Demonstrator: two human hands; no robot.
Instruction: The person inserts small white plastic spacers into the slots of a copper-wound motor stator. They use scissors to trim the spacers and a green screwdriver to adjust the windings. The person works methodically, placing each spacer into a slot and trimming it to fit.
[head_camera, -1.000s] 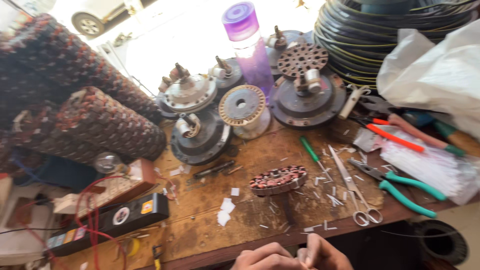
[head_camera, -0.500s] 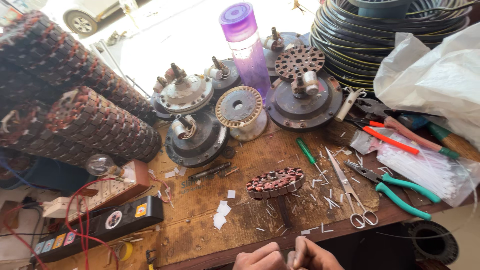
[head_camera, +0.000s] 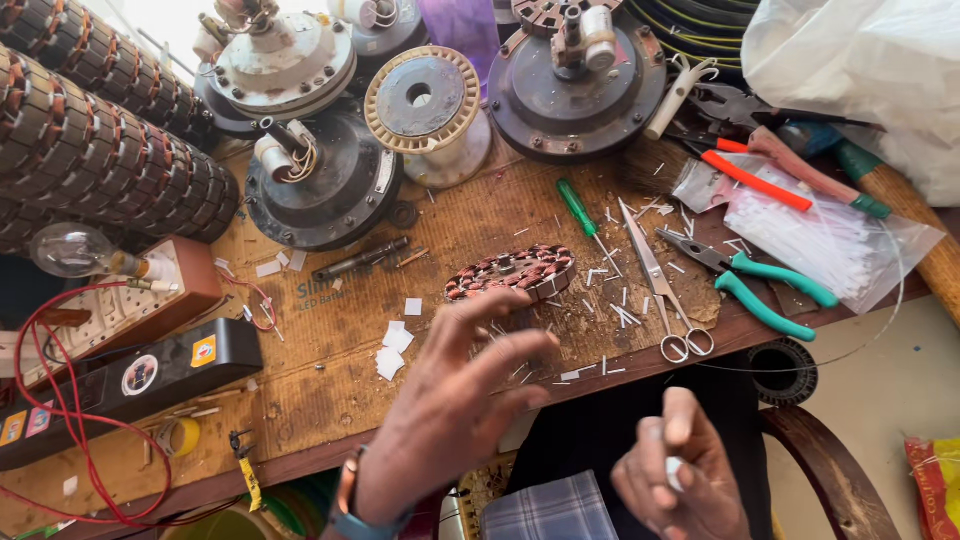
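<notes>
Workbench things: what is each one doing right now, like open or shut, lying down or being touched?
Left hand: open, fingers spread, reaching to the wound stator.
Right hand: loosely curled, pinching something small and white.
Wound stator: lying flat, fingertips at its edge.
Scissors: closed, lying flat.
Teal pliers: handles apart, lying flat.
Green screwdriver: lying flat.
Light bulb: unlit.

A bare strip of surface (head_camera: 330, 330) lies open before my left grip (head_camera: 450, 400), up to the stator (head_camera: 510, 272). Paper scraps (head_camera: 395, 340) litter it. Scissors (head_camera: 655, 275) and pliers (head_camera: 745, 275) crowd the right; motor housings (head_camera: 320, 185) block the back, a black meter (head_camera: 130, 375) the left.
</notes>
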